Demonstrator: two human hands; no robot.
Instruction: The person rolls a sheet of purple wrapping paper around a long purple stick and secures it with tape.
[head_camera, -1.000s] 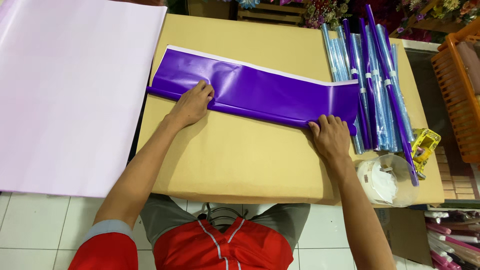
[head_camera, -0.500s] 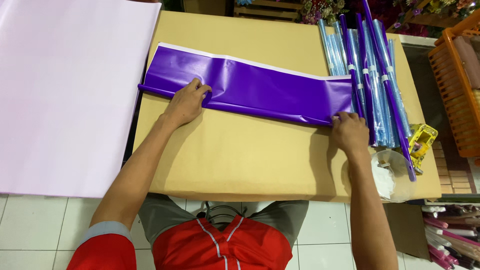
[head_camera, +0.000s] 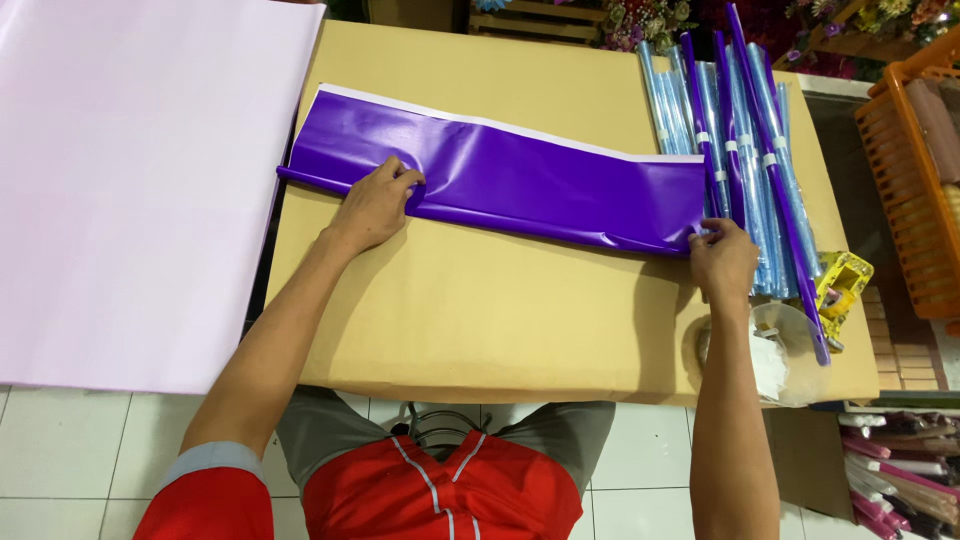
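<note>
Purple sheet: glossy, smooth plastic film (white underside at far edge). Table top: matt brown paper. Rolled sheets, right: shiny film.

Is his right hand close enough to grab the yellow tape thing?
Probably yes. The right hand sits at the purple sheet's right end, and the yellow tape dispenser lies just past the blue and purple rolls. Only those low rolls lie between, easy to reach over.
</note>
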